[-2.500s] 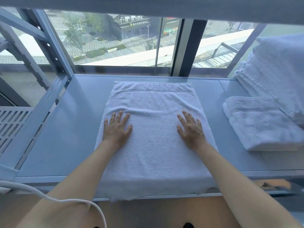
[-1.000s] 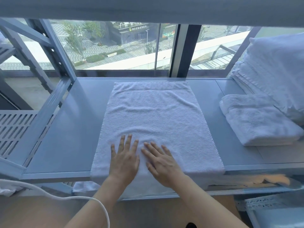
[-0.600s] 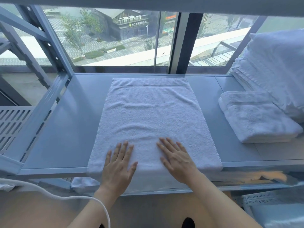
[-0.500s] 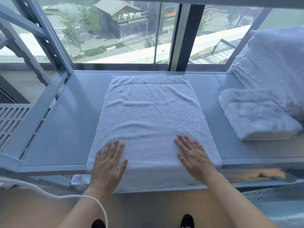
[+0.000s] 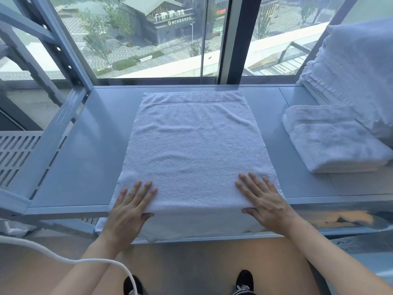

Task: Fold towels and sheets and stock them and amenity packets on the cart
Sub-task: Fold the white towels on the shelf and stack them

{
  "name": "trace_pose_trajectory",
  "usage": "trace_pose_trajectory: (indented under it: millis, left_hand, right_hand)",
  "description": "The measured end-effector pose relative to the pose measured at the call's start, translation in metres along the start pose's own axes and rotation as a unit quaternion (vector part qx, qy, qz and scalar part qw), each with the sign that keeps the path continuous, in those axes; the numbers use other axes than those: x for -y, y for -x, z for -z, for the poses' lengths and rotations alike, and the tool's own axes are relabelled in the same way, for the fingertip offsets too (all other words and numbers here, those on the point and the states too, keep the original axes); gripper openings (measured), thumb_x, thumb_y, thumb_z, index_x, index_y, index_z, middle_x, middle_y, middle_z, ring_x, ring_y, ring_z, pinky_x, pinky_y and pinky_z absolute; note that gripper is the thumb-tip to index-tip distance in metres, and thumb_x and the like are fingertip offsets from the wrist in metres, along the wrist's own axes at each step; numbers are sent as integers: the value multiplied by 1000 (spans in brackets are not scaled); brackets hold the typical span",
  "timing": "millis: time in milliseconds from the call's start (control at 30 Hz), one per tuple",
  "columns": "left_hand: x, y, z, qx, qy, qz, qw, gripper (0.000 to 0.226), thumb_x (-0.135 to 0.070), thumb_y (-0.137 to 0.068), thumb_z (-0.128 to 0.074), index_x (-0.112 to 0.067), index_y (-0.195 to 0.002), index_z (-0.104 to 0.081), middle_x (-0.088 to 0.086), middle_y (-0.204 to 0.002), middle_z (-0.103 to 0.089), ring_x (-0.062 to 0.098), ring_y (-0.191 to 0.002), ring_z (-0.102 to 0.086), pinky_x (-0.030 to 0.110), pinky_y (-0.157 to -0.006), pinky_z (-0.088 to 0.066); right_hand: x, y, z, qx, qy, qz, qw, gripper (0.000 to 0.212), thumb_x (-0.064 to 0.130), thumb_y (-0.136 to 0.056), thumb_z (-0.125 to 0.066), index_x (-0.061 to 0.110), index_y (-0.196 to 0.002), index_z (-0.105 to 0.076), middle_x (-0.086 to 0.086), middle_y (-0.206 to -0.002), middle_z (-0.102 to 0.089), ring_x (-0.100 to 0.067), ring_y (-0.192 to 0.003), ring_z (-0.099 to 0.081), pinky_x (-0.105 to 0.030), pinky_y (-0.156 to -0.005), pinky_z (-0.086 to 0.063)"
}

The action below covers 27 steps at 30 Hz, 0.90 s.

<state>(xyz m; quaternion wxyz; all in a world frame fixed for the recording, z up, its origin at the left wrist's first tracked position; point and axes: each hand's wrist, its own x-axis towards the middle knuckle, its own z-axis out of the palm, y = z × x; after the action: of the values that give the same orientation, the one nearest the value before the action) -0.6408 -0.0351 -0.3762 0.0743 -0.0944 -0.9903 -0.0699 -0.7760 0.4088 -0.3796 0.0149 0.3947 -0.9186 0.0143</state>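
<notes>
A white towel (image 5: 193,145) lies spread flat on the grey cart shelf (image 5: 85,150), its near end hanging over the front edge. My left hand (image 5: 129,207) rests at the towel's near left corner, fingers straight on top and thumb at the edge. My right hand (image 5: 263,199) lies flat at the near right corner, thumb along the shelf's front edge. A folded white towel (image 5: 331,141) sits on the shelf to the right.
A tall stack of folded white linen (image 5: 357,69) leans at the far right. The shelf's metal frame posts (image 5: 63,43) rise at the left. A window runs behind the shelf. A white cable (image 5: 70,259) crosses at lower left. My shoes show on the floor.
Both hands slid from the towel's middle toward me and then apart, out to the near corners at the shelf's front edge. The towel looks smoother.
</notes>
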Motion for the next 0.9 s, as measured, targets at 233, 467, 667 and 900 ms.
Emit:
trace_pose_trajectory:
  millis: [233,467,667,900]
  left_hand:
    - [-20,10,-9,-82,4,33,996,47,-30,-108,-34,-17,-148,-56,2,-159,-46,30,-148,-42,53,-114,-38]
    - [-81,32,26,-125,-41,102,986,16,-14,-94,-54,-16,-99,-69,0,-98,-66,34,-87,-66,42,-70,-49]
    - [-109,69,56,-156,-18,122,980,18,-14,-95,-52,-18,-102,-69,-2,-92,-61,30,-83,-65,41,-55,-53]
    - [-120,162,103,-200,32,108,973,33,-46,-92,-59,-15,-89,-71,1,-81,-67,33,-72,-68,39,-55,-52]
  right_hand:
    - [-4,3,-26,-139,25,62,988,58,42,-107,-44,11,-156,-43,-12,-165,-33,-38,-152,-31,-62,-115,-34]
    - [-15,31,18,-186,-58,49,980,33,-14,-80,-71,2,-109,-73,-14,-113,-73,-39,-100,-71,-46,-77,-60]
    - [-4,89,69,-172,-48,-67,982,41,-22,-66,-70,10,-92,-71,-3,-77,-62,-31,-69,-62,-32,-51,-45]
    - [79,181,110,-231,-58,-124,963,8,8,-90,-74,11,-94,-68,-3,-79,-68,-31,-69,-70,-34,-54,-50]
